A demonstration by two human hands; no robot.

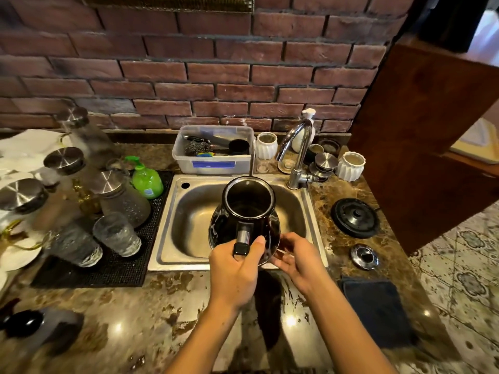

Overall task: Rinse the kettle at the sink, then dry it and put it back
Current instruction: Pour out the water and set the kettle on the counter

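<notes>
Table (140,314) edges ran out of frame; jars at far left were blurred. Sink (189,211) basin was partly blocked by the kettle (244,211), held open-topped over it, lid off. Kettle base and far side were hidden. Left hand (233,276) had a closed grip on the kettle handle. Right hand (297,261) touched the kettle's lower side, fingers loosely spread. Tap (295,149) stood behind; dark cloth (378,311), kettle base plate (355,217) and lid (364,256) lay right.

no legible txt, labels too blurry
</notes>
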